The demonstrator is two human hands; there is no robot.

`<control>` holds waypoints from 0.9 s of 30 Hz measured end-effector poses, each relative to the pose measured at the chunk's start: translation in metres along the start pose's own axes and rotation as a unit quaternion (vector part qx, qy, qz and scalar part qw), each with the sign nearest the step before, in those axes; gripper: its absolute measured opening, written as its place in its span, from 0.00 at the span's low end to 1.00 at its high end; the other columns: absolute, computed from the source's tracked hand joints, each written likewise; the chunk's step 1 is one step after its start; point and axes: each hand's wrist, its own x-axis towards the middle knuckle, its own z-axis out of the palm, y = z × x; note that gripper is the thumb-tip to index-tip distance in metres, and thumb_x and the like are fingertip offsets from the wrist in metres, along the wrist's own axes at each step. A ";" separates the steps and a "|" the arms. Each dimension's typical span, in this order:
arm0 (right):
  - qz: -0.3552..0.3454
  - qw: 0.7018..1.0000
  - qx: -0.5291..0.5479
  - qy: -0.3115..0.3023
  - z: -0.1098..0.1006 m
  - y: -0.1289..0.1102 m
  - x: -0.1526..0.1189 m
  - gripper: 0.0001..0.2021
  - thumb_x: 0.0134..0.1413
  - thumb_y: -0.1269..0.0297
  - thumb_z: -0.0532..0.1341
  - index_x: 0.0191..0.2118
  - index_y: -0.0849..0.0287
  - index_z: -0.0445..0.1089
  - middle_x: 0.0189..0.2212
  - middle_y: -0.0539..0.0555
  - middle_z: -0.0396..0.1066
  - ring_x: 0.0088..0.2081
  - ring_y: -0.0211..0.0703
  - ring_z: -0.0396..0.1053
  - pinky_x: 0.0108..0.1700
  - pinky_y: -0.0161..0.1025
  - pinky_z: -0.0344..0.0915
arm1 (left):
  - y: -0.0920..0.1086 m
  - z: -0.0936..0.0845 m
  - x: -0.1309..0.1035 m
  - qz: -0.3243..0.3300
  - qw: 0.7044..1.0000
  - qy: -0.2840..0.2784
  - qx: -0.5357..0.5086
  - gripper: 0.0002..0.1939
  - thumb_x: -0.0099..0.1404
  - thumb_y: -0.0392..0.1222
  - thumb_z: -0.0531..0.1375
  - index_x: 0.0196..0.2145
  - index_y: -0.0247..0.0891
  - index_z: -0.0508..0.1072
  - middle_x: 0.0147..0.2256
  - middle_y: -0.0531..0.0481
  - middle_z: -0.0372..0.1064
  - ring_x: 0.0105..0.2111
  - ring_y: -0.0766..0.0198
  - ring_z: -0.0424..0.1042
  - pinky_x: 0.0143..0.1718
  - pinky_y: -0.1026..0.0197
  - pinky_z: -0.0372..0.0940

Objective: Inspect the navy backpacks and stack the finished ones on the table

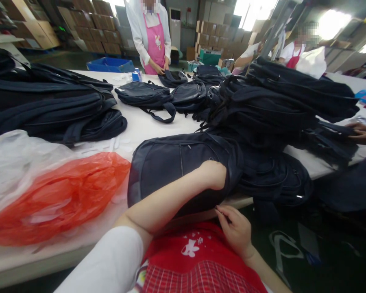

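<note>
A dark navy backpack (158, 167) lies flat in front of me at the table's near edge, its front panel up and a short zip showing. My left hand (214, 174) reaches across it, with the fingers out of sight at the backpack's right part; whether they are inside an opening or behind a fold I cannot tell. Below it, my right hand (235, 228) pinches the near edge of the same backpack between thumb and forefinger. Another dark backpack (280, 179) lies against its right side, partly over the table edge.
An orange-red plastic bag (70, 199) and clear plastic (21, 162) lie at left. Backpacks are piled at left (49, 101) and right (271, 97). Across the table (134, 122) a person in a pink apron (155, 38) handles a dark piece; another person's hands (364, 133) work at far right.
</note>
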 end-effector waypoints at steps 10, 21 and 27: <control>-0.005 1.000 0.005 0.008 -0.001 -0.007 0.029 0.04 0.59 0.68 0.59 0.37 0.57 0.71 0.34 0.52 0.75 0.36 0.39 0.73 0.42 0.36 0.69 | 0.004 -0.001 -0.006 0.056 0.989 -0.113 -0.080 0.27 0.61 0.61 0.54 0.36 0.34 0.79 0.35 0.37 0.77 0.36 0.48 0.76 0.32 0.57 0.65; -0.046 0.995 -0.021 0.088 -0.018 -0.015 0.066 0.05 0.56 0.69 0.61 0.39 0.57 0.72 0.34 0.54 0.75 0.36 0.40 0.73 0.40 0.38 0.70 | -0.023 -0.017 0.006 0.057 0.966 0.147 -0.204 0.16 0.65 0.46 0.53 0.26 0.37 0.72 0.25 0.53 0.68 0.27 0.66 0.64 0.30 0.64 0.56; -0.132 0.991 0.021 -0.005 0.009 -0.039 0.059 0.07 0.59 0.69 0.57 0.41 0.58 0.71 0.35 0.55 0.75 0.36 0.40 0.73 0.40 0.38 0.71 | -0.038 -0.055 0.018 0.002 0.910 0.254 -0.328 0.18 0.65 0.49 0.52 0.22 0.36 0.66 0.21 0.57 0.56 0.25 0.68 0.58 0.29 0.64 0.53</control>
